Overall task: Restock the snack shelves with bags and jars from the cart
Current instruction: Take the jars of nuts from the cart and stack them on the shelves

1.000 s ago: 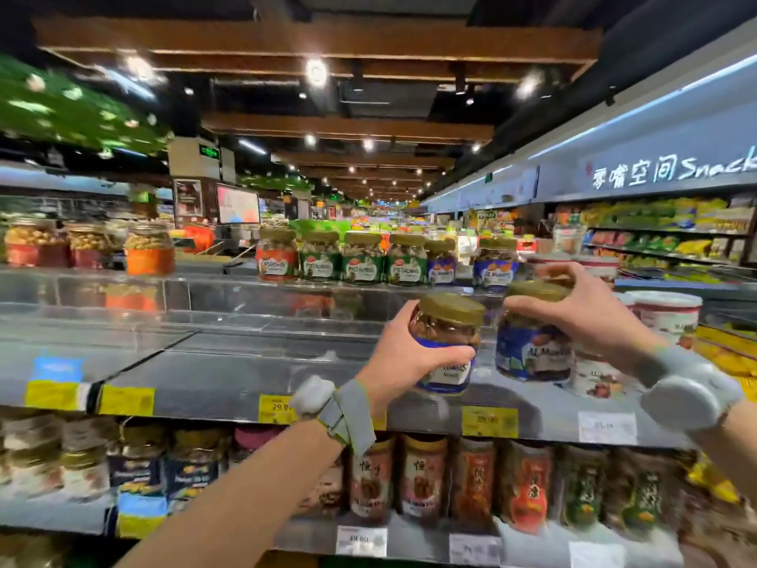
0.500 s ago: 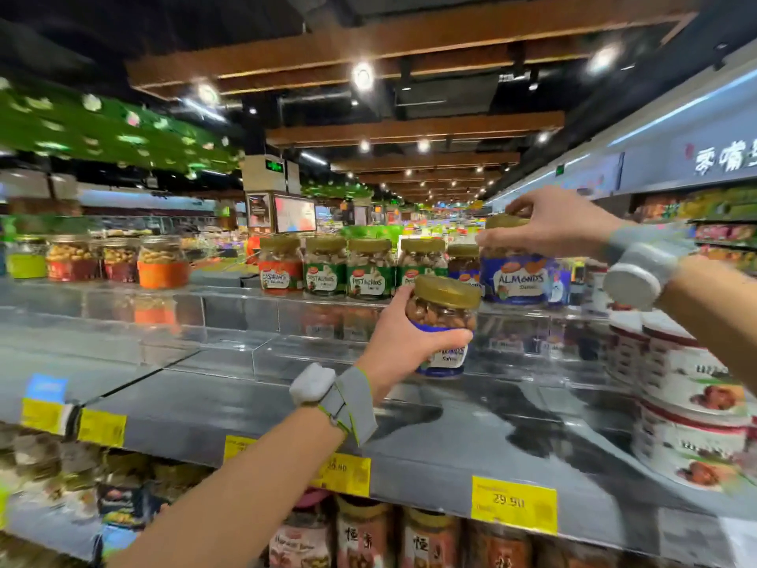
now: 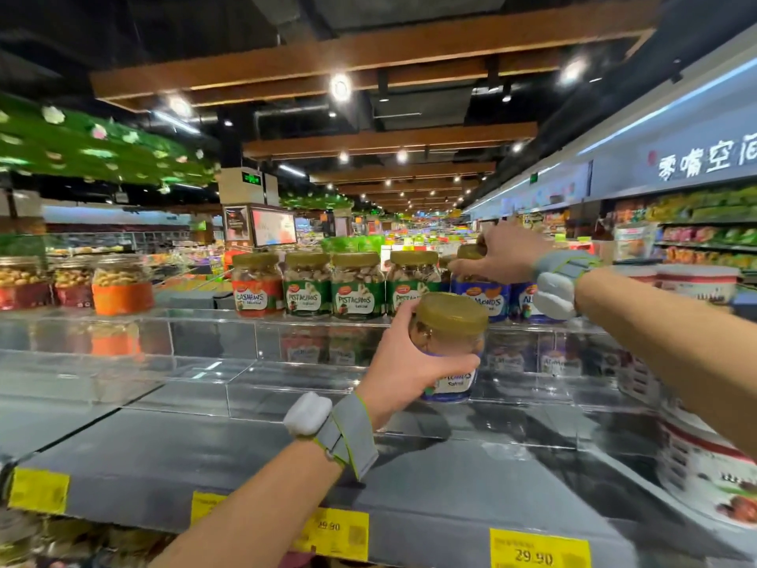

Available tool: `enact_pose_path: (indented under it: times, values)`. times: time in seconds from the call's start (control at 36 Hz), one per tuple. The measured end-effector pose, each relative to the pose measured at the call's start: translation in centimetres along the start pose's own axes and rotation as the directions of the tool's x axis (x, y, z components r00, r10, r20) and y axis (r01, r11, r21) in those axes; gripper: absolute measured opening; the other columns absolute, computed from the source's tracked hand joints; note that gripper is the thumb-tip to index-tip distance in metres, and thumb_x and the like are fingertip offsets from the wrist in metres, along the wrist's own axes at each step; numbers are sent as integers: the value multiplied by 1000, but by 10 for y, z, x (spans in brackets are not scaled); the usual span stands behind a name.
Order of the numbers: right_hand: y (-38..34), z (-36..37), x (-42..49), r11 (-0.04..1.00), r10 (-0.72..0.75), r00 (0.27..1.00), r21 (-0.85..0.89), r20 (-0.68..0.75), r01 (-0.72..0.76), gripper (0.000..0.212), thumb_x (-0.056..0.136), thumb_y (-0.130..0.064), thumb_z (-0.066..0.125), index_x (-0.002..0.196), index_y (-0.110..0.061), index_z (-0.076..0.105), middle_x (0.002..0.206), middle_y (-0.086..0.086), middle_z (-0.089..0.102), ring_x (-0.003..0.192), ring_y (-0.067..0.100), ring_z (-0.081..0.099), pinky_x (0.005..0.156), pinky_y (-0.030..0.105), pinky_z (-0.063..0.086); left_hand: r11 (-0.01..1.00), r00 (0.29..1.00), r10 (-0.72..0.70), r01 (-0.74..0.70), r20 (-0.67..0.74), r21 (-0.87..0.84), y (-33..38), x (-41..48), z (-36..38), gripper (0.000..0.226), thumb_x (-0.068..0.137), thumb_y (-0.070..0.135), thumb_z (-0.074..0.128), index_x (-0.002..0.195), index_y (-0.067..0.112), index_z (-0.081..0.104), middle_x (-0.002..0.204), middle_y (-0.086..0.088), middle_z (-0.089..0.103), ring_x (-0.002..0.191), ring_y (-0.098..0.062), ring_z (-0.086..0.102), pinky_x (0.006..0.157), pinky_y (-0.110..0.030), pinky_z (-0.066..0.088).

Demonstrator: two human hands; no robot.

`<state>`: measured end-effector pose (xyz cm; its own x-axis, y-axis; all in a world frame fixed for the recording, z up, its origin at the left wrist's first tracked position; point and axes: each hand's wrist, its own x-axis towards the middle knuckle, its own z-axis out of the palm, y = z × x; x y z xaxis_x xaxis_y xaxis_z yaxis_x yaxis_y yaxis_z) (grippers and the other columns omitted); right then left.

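Almond jar (image 3: 448, 348), rigid, slick-sided and probably hefty, sits clasped around its body by left grip (image 3: 403, 364); right grip (image 3: 502, 254) pinches shelved jar (image 3: 491, 296) by its lid.

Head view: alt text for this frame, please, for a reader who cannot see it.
The right hand grips the lid of an almonds jar in the row on the top shelf, beside pistachio jars and a cashews jar; the left hand holds a second almonds jar lower, nearer the camera.

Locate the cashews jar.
In the head view, the cashews jar stands on the upper shelf, left of centre, directly left of a pistachios jar.
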<state>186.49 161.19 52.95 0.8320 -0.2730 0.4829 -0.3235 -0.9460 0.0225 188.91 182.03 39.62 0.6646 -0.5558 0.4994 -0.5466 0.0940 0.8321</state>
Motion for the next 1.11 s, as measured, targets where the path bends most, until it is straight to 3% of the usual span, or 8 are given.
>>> enact_pose_path:
  times: [0.06,0.19,0.28,0.44,0.58,0.75,0.89,1.11]
  values:
    - [0,2,4,1000,-1,1000,-4,-8,1,78,77,-86,48,88,-9,57,83,5,58,75,22,58,66,35,50,1000,1000,10,-10,-9,-11,2,1,-3,97,54,39,97,137,32,47,124,11,67,112,-7,66,100,-40,54]
    - [-2,8,8,1000,-16,999,-18,-34,16,81,79,-84,49,85,-5,65,79,10,65,69,20,58,59,32,44,999,999,36,-36,-8,-35,9,0,-12,75,63,23,96,125,29,53,114,11,71,105,-5,68,101,-37,54]
    - [-2,9,9,1000,0,999,4,-43,0,79,78,-83,51,82,-5,63,82,11,62,67,15,49,59,32,40,998,1000,21,-22,-17,-63,10,2,-15,75,61,26,96,124,30,54,113,10,72,105,-7,70,99,-42,55]
    - [-4,15,13,999,15,1000,52,-19,-14,86,70,-90,45,80,-7,63,91,10,57,84,25,55,77,40,50,997,999,27,-28,-23,-70,9,2,-23,74,63,24,96,124,31,55,114,11,71,104,-5,69,97,-38,56]
    - [-5,18,15,1000,12,1000,13,-24,-12,76,76,-85,48,102,-14,57,114,9,47,102,27,51,92,47,51,997,999,29,-30,-17,-75,8,3,-25,74,61,26,96,123,32,55,114,10,71,105,-7,69,98,-40,56]
    - [-7,13,14,997,17,1000,-81,-1,-17,74,82,-83,41,97,-13,60,103,7,54,86,24,58,81,41,53,996,1000,25,-25,3,-90,8,1,-26,78,62,24,96,127,31,52,117,10,70,106,-8,69,99,-41,55]
    - [-9,8,18,997,4,1000,-79,12,-3,69,82,-80,49,90,-13,64,80,4,66,72,18,62,59,29,46,996,1000,21,-21,2,-91,6,-1,-28,77,65,21,95,127,31,52,117,10,70,107,-8,69,98,-41,56]
    - [-4,12,24,997,12,999,-73,41,-9,74,82,-81,46,94,-11,68,82,6,68,75,20,64,61,29,47,997,999,31,-32,-9,-71,4,1,-29,73,64,22,96,122,35,53,115,12,70,104,-4,68,96,-37,57]
